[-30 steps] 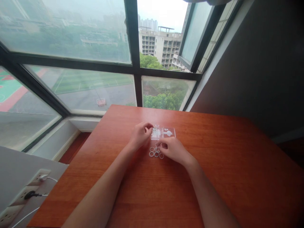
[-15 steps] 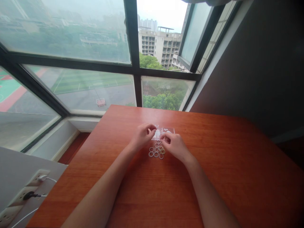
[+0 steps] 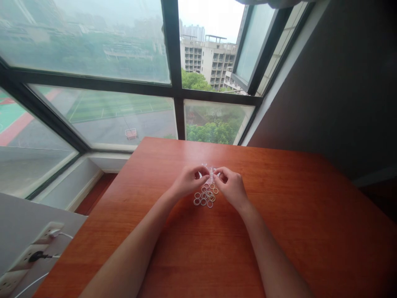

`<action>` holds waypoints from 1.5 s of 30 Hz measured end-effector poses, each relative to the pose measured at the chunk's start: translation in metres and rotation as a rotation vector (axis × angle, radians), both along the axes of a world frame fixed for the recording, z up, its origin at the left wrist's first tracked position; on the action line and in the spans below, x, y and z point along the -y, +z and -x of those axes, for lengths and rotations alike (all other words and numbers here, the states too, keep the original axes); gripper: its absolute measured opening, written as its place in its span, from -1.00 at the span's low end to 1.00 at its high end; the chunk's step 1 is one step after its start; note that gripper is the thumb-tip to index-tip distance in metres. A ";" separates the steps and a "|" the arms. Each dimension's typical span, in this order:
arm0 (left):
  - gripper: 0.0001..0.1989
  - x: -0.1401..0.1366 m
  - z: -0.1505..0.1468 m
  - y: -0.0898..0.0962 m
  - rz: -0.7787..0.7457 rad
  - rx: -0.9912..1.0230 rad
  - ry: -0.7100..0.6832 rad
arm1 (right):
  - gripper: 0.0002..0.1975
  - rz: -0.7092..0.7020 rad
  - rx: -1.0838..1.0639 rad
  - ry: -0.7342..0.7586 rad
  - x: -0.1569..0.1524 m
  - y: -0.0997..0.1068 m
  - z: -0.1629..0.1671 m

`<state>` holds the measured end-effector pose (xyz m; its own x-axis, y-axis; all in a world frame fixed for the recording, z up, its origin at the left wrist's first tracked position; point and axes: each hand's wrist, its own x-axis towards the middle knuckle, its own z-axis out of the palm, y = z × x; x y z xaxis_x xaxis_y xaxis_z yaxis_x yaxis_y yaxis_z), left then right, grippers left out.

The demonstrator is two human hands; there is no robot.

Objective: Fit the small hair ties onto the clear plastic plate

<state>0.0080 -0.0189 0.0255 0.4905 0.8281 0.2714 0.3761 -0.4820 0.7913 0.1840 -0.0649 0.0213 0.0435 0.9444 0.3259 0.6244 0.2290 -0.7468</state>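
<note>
My left hand [image 3: 192,180] is over the table, thumb and fingers pinched together. Facing it from the right is my right hand [image 3: 231,183], also in a pinch, its fingertips close to those of the left. Whatever the fingertips hold is too small to make out. A clear plastic case [image 3: 211,170] lies just behind the fingertips, partly hidden by both hands. On the near side, a loose cluster of several small pale rings [image 3: 204,202] lies flat on the wood, some overlapping; a few look yellowish.
The reddish-brown wooden table [image 3: 198,256] reaches to a dark-framed window [image 3: 177,91]. At the lower left, a wall socket strip [image 3: 26,263] carries plugs and white cables. A dark wall [image 3: 335,91] stands on the right.
My left hand has shifted right, and my right hand has moved slightly up, bringing the fingertips closer together. Rings earlier covered by the right hand now show, while more of the case is hidden.
</note>
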 end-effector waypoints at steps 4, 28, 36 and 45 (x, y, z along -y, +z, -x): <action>-0.89 0.001 -0.001 0.001 0.005 0.001 0.001 | -0.89 0.015 -0.011 0.019 0.000 -0.001 0.001; -0.85 -0.027 0.012 -0.030 -0.093 -0.099 0.384 | -0.92 0.391 0.408 0.201 0.009 0.003 -0.002; -0.83 -0.023 0.018 -0.023 -0.044 -0.089 0.395 | -0.90 0.381 0.448 0.219 0.011 0.001 -0.002; -0.84 -0.016 0.014 -0.013 -0.028 -0.043 0.356 | -0.93 0.278 0.365 0.170 0.007 0.004 0.001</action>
<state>-0.0057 -0.0032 0.0127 0.1841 0.9418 0.2813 0.5571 -0.3357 0.7596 0.1832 -0.0717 0.0249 -0.1893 0.9816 0.0252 0.8276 0.1734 -0.5338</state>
